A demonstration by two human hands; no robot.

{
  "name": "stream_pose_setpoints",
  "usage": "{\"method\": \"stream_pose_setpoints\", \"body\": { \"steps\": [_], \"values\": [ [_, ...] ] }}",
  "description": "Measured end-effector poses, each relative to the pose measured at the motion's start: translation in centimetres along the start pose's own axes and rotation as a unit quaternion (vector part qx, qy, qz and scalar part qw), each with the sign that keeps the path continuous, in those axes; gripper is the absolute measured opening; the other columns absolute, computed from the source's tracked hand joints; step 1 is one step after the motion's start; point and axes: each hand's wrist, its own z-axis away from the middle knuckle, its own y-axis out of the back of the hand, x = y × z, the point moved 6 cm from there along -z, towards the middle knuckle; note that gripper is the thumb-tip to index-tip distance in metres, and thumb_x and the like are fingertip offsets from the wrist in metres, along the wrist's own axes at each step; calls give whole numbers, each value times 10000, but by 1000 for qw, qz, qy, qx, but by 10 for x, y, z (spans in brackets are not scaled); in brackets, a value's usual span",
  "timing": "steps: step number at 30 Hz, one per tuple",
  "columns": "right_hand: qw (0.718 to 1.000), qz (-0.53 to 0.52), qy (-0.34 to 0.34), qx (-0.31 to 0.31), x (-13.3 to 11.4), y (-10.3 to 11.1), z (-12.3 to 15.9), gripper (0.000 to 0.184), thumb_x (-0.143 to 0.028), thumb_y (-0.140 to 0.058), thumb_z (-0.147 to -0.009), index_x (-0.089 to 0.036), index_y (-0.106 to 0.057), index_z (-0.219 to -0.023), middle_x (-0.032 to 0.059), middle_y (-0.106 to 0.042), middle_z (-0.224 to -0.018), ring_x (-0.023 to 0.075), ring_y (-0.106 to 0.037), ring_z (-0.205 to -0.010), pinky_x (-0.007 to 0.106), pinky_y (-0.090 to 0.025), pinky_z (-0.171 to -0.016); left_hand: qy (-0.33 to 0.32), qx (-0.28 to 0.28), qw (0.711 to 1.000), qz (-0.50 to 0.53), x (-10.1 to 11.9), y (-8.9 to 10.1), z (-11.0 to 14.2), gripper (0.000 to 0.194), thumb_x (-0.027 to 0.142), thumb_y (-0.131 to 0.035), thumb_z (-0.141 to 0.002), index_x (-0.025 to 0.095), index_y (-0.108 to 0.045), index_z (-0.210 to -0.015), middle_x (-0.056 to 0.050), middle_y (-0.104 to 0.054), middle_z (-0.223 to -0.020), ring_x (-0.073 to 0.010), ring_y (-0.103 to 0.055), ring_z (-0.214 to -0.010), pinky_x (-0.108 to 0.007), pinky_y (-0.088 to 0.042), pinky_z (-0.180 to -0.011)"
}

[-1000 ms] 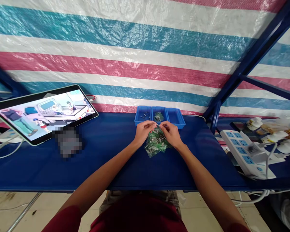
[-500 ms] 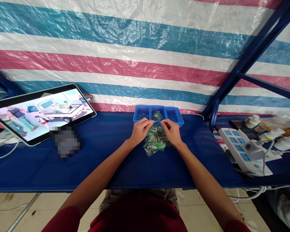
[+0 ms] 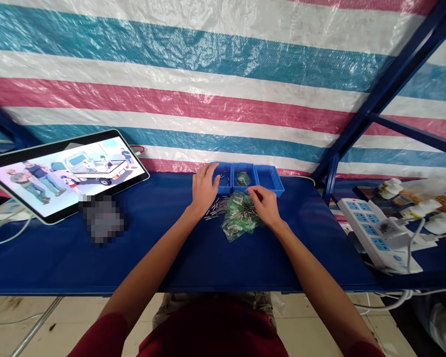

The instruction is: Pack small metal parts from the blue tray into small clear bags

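My left hand [image 3: 205, 189] is at the left side of the left blue bin [image 3: 226, 190], fingers stretched out and thumb apart, with nothing visible in it. Small metal pins lie inside that bin. My right hand [image 3: 265, 204] is closed in a pinch just in front of the bins; whatever is between its fingertips is too small to make out. Below and between the hands lies a pile of clear-and-green plastic bags [image 3: 235, 228] with metal pins on top. More loose metal pins [image 3: 216, 208] are scattered on the table beside my left wrist.
The middle blue bin [image 3: 244, 187] holds a small green bag; the right blue bin [image 3: 270, 179] adjoins it. A tablet [image 3: 96, 166] leans at the left, near a blurred dark object [image 3: 104, 220]. At the right are a white power strip [image 3: 371, 233] and a blue frame post [image 3: 330, 176].
My hands were together at the bins' front edge. My left hand has moved left and up to the left bin and opened, uncovering loose pins. The right hand has stayed almost in place.
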Motion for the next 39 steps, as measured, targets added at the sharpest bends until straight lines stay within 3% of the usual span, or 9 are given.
{"method": "stream_pose_setpoints", "body": {
  "steps": [3, 7, 11, 19, 24, 27, 30, 34, 39],
  "values": [
    [1000, -3, 6, -2, -1, -1, 0, 315, -392, -477, -916, -167, -677, -824, 43, -665, -725, 152, -548, -601, 270, -409, -600, 0, -65, 998, -26, -6, -7, 0, 255, 256, -492, -905, 174, -651, -1087, -126, -630, -1143, -263, -580, -1034, -370, -417, -896],
    [1000, 4, 5, -7, 0, -2, 0, 320, -404, -469, -916, -177, -677, -830, 45, -670, -734, 159, -549, -603, 281, -420, -610, -6, -198, 980, -11, -3, -25, 13, 213, 321, -529, -888, 184, -677, -817, -57, -656, -785, -183, -580, -690, -273, -406, -658],
    [1000, 7, 6, -12, 1, -3, 0, 314, -400, -464, -916, -183, -674, -828, 48, -670, -737, 166, -557, -615, 288, -428, -620, 26, -242, 968, -62, -3, -38, 25, 332, 425, -594, -845, 181, -622, -622, -53, -610, -664, -175, -532, -609, -252, -305, -539],
    [1000, 13, 9, -18, 2, -4, 0, 332, -418, -456, -916, -191, -677, -818, 50, -675, -745, 174, -568, -631, 288, -431, -619, 50, -233, 971, -28, -4, -52, 34, 219, 328, -612, -834, 193, -606, -662, -36, -599, -690, -177, -537, -626, -253, -323, -543],
    [1000, 4, 2, 1, -1, 0, 1, 326, -411, -461, -925, -184, -678, -838, 36, -641, -698, 155, -539, -593, 285, -432, -611, -6, -167, 986, 26, 2, -34, 23, 259, 344, -409, -948, 183, -579, -837, -57, -618, -814, -181, -568, -729, -276, -405, -689],
    [1000, -13, 1, 7, -3, 3, 0, 316, -426, -497, -909, -195, -660, -1052, 66, -646, -886, 155, -551, -652, 286, -456, -605, -74, -164, 982, 59, 9, -23, 21, 300, 366, -336, -973, 186, -566, -905, -67, -627, -833, -180, -584, -768, -267, -417, -722],
    [998, -33, 27, -48, -7, -3, -1, 406, -463, -583, -855, -222, -612, -1181, 95, -613, -1060, 166, -568, -729, 286, -475, -592, -90, -165, 977, 98, 14, -19, 24, 291, 383, -361, -964, 193, -568, -888, -54, -627, -788, -172, -598, -746, -257, -430, -722],
    [996, -11, 48, -77, -10, -8, 0, 326, -459, -528, -894, -201, -673, -758, 41, -597, -688, 166, -536, -626, 294, -440, -595, -5, -153, 966, 209, 20, -23, 28, 274, 431, -440, -933, 195, -568, -877, 2, -578, -658, -133, -568, -600, -240, -444, -656],
    [997, -59, -28, -46, 0, -5, 0, 432, -504, -567, -855, -198, -583, -550, 5, -537, -491, 144, -489, -469, 283, -391, -504, 126, -200, 893, 382, 23, -38, 31, 305, 458, -650, -794, 173, -597, -891, -11, -629, -736, -125, -570, -577, -235, -460, -566]
  ]
}}
